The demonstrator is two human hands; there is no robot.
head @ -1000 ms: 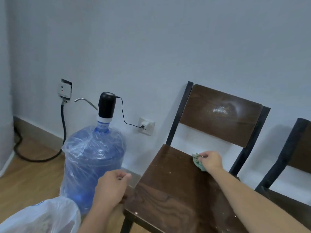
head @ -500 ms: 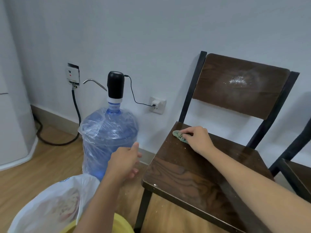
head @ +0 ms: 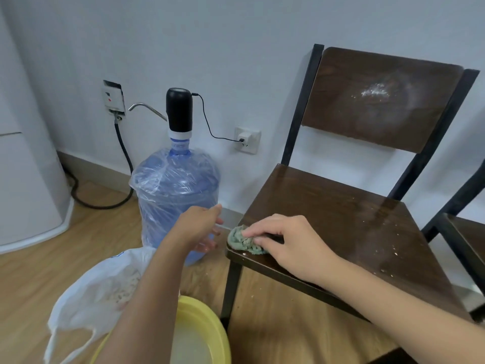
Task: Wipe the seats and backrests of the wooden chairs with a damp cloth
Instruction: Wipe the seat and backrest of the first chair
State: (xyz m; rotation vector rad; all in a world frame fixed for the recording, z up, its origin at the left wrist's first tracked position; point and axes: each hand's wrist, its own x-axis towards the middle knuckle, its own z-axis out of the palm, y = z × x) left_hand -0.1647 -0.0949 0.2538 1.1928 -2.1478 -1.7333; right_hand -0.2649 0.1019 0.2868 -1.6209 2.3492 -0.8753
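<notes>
Your right hand [head: 286, 244] has dragged the cloth [head: 242, 241] from the back of the seat [head: 341, 219] down to its front left corner, and your left hand [head: 200, 227] has come forward to sit just off that corner. The right fingers lie close together and flat, pressing the bunched green cloth onto the wood; its folds stick out just beyond your fingertips, right at the seat's edge. That grip makes sense: a flat palm spreads pressure and pushes crumbs ahead of the cloth instead of over them. The left hand is loosely open, fingers slightly spread and holding nothing, level with the seat edge and near the cloth, probably to catch what gets swept off. White specks remain on the seat to the far side of your right wrist, and a white smear sits on the backrest [head: 375, 91], well above your fingers, so I'd judge the seat partly done and the backrest untouched. A yellow basin [head: 207, 324] of water waits below your left forearm for rinsing, with a plastic bag [head: 99, 290] beside it.
</notes>
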